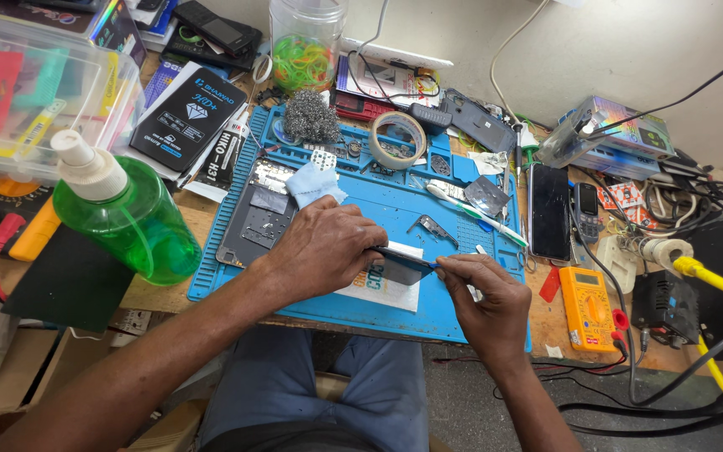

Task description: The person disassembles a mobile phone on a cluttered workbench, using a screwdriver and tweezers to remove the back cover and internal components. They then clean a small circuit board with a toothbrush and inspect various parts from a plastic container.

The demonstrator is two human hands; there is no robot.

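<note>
Cluttered table, blue repair mat (479, 322). Head view: left hand (321, 249) clamps a thin dark phone panel (402, 264) over the mat's front; right hand (489, 301) fingers pinch a blue tool (429, 264) at its edge. Panel likely light, stiff, brittle; best held by edges.

I see a blue work mat (395, 209) under everything, with a clear green bottle (135, 222) capped white beside it. An orange-yellow multimeter (587, 308) sits right; the jar (305, 42) holds green, yellow and orange bands.
</note>
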